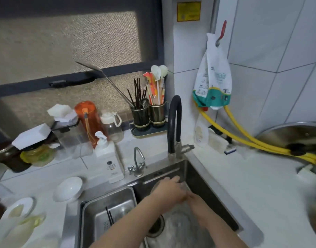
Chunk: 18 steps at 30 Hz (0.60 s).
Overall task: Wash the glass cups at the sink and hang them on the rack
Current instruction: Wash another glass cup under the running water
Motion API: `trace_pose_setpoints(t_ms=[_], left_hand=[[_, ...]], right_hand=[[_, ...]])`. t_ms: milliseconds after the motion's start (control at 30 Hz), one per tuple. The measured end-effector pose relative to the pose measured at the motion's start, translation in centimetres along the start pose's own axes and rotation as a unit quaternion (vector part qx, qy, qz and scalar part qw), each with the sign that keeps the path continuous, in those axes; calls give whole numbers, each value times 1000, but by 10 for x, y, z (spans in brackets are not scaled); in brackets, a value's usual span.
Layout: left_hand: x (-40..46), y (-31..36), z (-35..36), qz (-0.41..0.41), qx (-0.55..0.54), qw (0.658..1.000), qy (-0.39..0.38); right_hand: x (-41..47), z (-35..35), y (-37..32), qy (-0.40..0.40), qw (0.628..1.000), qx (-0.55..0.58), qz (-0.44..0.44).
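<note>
Gripping a blurred glass cup (183, 187) over the sink (203, 190), both hands' fingers (171, 180) clamped

yellow hoses (252, 140), orange bottle (87, 119), black faucet (174, 122)

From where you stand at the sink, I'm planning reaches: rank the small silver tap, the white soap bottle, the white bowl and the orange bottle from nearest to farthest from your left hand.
From the left hand, in the head view:
1. Small silver tap, just behind on the sink edge.
2. White soap bottle, farther left.
3. White bowl, left on the counter.
4. Orange bottle, back by the window.
</note>
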<state>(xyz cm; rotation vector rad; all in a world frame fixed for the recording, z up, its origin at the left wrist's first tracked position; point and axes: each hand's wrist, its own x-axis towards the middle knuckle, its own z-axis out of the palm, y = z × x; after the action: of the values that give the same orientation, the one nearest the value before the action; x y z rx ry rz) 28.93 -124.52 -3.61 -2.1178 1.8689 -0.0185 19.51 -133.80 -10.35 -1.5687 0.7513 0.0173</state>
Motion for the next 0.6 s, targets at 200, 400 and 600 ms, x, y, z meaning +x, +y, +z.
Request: trace_pose_setpoints(t_ms=[200, 400, 600], left_hand=[[-23, 7, 15, 160, 220, 962, -9], [-46, 12, 26, 210, 309, 927, 38], [-66, 11, 18, 246, 295, 919, 86]], right_hand=[[-16, 8, -12, 35, 998, 47, 25], [-53, 18, -32, -47, 996, 75, -20], [-62, 27, -30, -22, 997, 67, -20]])
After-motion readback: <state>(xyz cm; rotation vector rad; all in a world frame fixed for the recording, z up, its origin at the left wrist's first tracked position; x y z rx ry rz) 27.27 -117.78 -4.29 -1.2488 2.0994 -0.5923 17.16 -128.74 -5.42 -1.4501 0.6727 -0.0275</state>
